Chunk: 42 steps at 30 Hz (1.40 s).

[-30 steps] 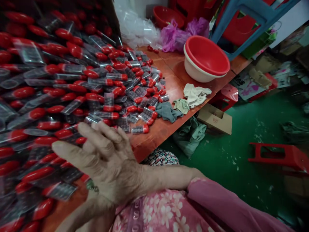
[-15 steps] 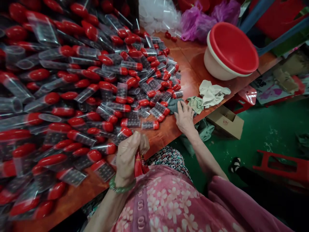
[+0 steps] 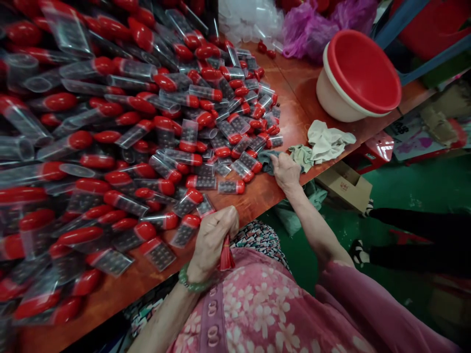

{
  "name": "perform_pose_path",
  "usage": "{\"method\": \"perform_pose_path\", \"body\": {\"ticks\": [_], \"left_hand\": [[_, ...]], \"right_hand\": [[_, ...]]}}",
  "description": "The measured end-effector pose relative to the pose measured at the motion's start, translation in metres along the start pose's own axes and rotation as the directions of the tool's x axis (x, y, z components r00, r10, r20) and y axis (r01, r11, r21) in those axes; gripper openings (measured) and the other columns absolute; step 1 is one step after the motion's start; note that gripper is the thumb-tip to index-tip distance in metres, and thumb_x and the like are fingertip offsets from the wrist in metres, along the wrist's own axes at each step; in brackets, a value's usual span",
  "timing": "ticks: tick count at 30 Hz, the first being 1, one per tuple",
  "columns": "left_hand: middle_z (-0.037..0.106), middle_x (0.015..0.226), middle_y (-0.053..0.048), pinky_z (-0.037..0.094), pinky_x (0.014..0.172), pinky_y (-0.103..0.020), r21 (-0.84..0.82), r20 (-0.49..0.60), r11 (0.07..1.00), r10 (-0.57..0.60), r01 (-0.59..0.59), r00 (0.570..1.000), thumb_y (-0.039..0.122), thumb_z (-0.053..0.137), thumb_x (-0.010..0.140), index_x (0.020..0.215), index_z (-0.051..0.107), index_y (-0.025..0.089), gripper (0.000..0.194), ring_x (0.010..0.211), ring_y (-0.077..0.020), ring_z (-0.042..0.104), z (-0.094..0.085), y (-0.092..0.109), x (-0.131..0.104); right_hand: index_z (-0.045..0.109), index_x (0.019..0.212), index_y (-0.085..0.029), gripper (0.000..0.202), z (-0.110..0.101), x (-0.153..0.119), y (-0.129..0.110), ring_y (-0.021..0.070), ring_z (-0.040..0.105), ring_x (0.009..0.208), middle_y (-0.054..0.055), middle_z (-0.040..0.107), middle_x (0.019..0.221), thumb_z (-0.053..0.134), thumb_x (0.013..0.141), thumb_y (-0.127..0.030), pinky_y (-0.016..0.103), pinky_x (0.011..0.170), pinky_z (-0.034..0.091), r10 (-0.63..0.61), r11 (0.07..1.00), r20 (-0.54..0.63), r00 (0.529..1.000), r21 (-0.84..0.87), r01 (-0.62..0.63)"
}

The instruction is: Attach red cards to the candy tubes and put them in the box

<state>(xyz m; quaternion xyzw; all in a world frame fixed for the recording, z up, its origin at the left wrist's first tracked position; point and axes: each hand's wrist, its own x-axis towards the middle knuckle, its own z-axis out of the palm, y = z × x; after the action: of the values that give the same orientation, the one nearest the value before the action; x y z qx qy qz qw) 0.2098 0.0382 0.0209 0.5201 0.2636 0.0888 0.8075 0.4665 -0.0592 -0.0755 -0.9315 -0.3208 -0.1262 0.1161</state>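
Observation:
My left hand [image 3: 215, 238], with a green bead bracelet [image 3: 195, 282] at the wrist, is closed on a red tassel [image 3: 227, 256] that hangs below the fist at the table's front edge. Further right, my right hand [image 3: 287, 171] is closed at the blue-grey cloth [image 3: 268, 159], its fingers curled at the cloth's right side. A pale green cloth [image 3: 302, 156] and a white cloth [image 3: 329, 140] lie beyond it. Left of both hands spreads a big pile of clear tubes with red ends [image 3: 189, 135].
Nested red and white bowls [image 3: 362, 73] stand at the back right of the orange-red table [image 3: 253, 196]. Purple bags [image 3: 309, 29] and clear plastic bags [image 3: 246, 19] lie behind. A cardboard box [image 3: 344, 184] sits on the green floor. Another person's legs [image 3: 415, 240] show at the right.
My right hand has gone from spread fingers to a closed hand at the blue-grey cloth. My left fist has shifted right with the tassel. More of the other person's legs shows.

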Motion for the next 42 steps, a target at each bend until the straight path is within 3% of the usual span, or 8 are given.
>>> {"method": "perform_pose_path", "body": {"ticks": [5, 8, 17, 21, 25, 30, 35, 42], "left_hand": [[0.040, 0.052, 0.003, 0.030, 0.053, -0.032, -0.028, -0.030, 0.999, 0.026, -0.027, 0.999, 0.072, 0.069, 0.086, 0.053, 0.045, 0.020, 0.066, 0.052, -0.0109, 0.037, -0.005, 0.002, 0.000], [0.042, 0.052, 0.003, 0.032, 0.052, -0.029, -0.109, -0.045, 0.994, 0.018, -0.022, 0.999, 0.071, 0.070, 0.087, 0.054, 0.046, 0.019, 0.066, 0.051, -0.0099, 0.040, -0.001, 0.003, 0.004], [0.029, 0.047, 0.005, 0.031, 0.044, -0.022, -0.535, -0.019, 0.829, -0.206, 0.164, 0.978, 0.070, 0.042, 0.101, 0.052, 0.034, 0.018, 0.072, 0.041, -0.0061, 0.033, 0.008, 0.018, 0.022], [0.026, 0.048, 0.004, 0.030, 0.044, -0.023, -0.644, 0.033, 0.744, -0.203, 0.177, 0.979, 0.071, 0.031, 0.103, 0.052, 0.033, 0.018, 0.074, 0.042, -0.0070, 0.031, 0.005, 0.021, 0.021], [0.036, 0.052, 0.002, 0.042, 0.049, -0.025, -0.657, 0.019, 0.738, -0.187, 0.153, 0.982, 0.077, 0.032, 0.100, 0.058, 0.042, 0.019, 0.073, 0.047, -0.0092, 0.041, 0.002, 0.016, 0.019], [0.071, 0.084, -0.008, 0.064, 0.081, -0.038, -0.662, 0.013, 0.741, -0.133, 0.108, 0.991, 0.085, 0.035, 0.095, 0.084, 0.062, 0.017, 0.073, 0.096, -0.0252, 0.075, -0.003, 0.008, 0.014], [0.073, 0.127, -0.015, 0.057, 0.110, -0.051, -0.722, 0.050, 0.688, -0.045, 0.067, 0.998, 0.084, 0.038, 0.094, 0.109, 0.065, 0.015, 0.076, 0.141, -0.0359, 0.059, -0.007, 0.006, 0.007], [0.072, 0.132, -0.012, 0.057, 0.108, -0.053, -0.738, 0.087, 0.675, 0.065, 0.020, 0.994, 0.083, 0.035, 0.095, 0.128, 0.065, 0.019, 0.078, 0.142, -0.0349, 0.058, -0.007, 0.010, -0.001]], "right_hand": [[0.055, 0.075, -0.021, 0.063, -0.023, 0.016, 0.024, 0.0189, 0.052, 0.071, 0.004, 0.055, 0.072, 0.011, 0.113, -0.045, 0.034, 0.071, 0.039, 0.107, 0.994, -0.174, 0.979, 0.048, -0.100], [0.063, 0.093, -0.018, 0.053, -0.031, 0.032, 0.053, 0.0249, 0.060, 0.093, 0.012, 0.065, 0.093, 0.027, 0.111, -0.052, 0.043, 0.086, 0.045, 0.234, 0.972, -0.445, 0.864, 0.094, -0.215], [0.061, 0.145, -0.007, 0.062, 0.001, 0.046, 0.069, 0.0407, 0.052, 0.142, 0.036, 0.056, 0.148, 0.073, 0.092, -0.037, 0.060, 0.113, 0.033, 0.512, 0.859, -0.058, 0.857, 0.060, -0.509], [0.051, 0.157, -0.013, 0.093, -0.052, 0.008, 0.037, 0.0470, 0.039, 0.153, 0.030, 0.046, 0.160, 0.085, 0.079, -0.051, 0.065, 0.123, 0.026, 0.174, 0.967, -0.183, 0.968, 0.216, -0.133], [0.044, 0.159, -0.031, 0.072, -0.108, -0.035, -0.027, 0.0379, 0.051, 0.145, 0.017, 0.051, 0.156, 0.069, 0.095, -0.054, 0.063, 0.114, 0.046, -0.438, 0.743, -0.157, 0.885, 0.492, 0.454], [0.061, 0.142, -0.032, 0.049, -0.134, -0.047, -0.081, 0.0340, 0.058, 0.138, 0.012, 0.060, 0.145, 0.062, 0.099, -0.056, 0.065, 0.115, 0.048, -0.615, 0.610, -0.005, 0.789, 0.630, 0.480], [0.070, 0.132, -0.030, 0.048, -0.144, -0.054, -0.095, 0.0345, 0.060, 0.132, 0.012, 0.063, 0.137, 0.062, 0.097, -0.062, 0.066, 0.109, 0.051, -0.578, 0.630, -0.022, 0.816, 0.624, 0.462], [0.070, 0.128, -0.027, 0.034, -0.149, -0.067, -0.117, 0.0230, 0.072, 0.098, 0.006, 0.075, 0.110, 0.071, 0.096, -0.040, 0.042, 0.087, 0.062, -0.588, 0.529, 0.136, 0.797, 0.810, 0.253]]}}
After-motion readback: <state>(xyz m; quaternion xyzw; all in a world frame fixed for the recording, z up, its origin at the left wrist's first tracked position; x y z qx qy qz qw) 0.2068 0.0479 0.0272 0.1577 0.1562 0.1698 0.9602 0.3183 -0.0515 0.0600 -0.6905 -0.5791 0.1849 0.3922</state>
